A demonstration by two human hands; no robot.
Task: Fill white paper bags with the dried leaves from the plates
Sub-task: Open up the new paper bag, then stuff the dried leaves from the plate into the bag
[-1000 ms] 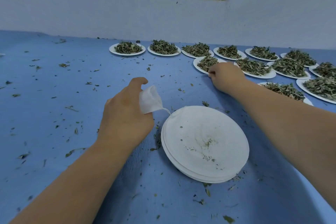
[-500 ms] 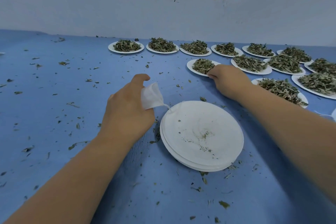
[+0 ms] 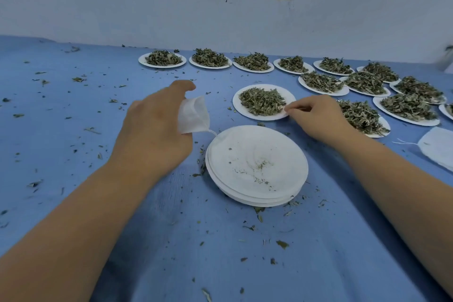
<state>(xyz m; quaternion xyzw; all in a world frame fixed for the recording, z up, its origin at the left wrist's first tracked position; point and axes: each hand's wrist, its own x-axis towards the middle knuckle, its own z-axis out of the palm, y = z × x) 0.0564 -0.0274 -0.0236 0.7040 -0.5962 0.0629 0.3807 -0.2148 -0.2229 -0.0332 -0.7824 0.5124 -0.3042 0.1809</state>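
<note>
- L hand (image 3: 152, 130): thumb & fingers curled round a small white paper bag (image 3: 193, 115), which stuck up out of the grip. The bag's long axis ran near-upright, tipped a bit to the right. Its string (image 3: 212, 132) trailed from the lower corner. Couldn't tell which end was open.
- R hand (image 3: 316, 117): fingertips (image 3: 291, 108) pinched the near-right rim of one paper plate (image 3: 236, 105), which lay flat on the blue cloth (image 3: 73, 130) w/ a heap of dried leaves (image 3: 262, 103).
- Key relation: that plate lay right of & beyond the bag, near but not touching. R hand was on it, L hand was apart from it. So prob. the plate gets brought to the bag, not the bag to the plate.
- Btwn the hands, nearer the person: a stack of empty paper plates (image 3: 257, 167), crumbs only.
- Further out, back & right: more loaded plates (image 3: 210, 59). Spare bags (image 3: 438, 147) at the right edge.
</note>
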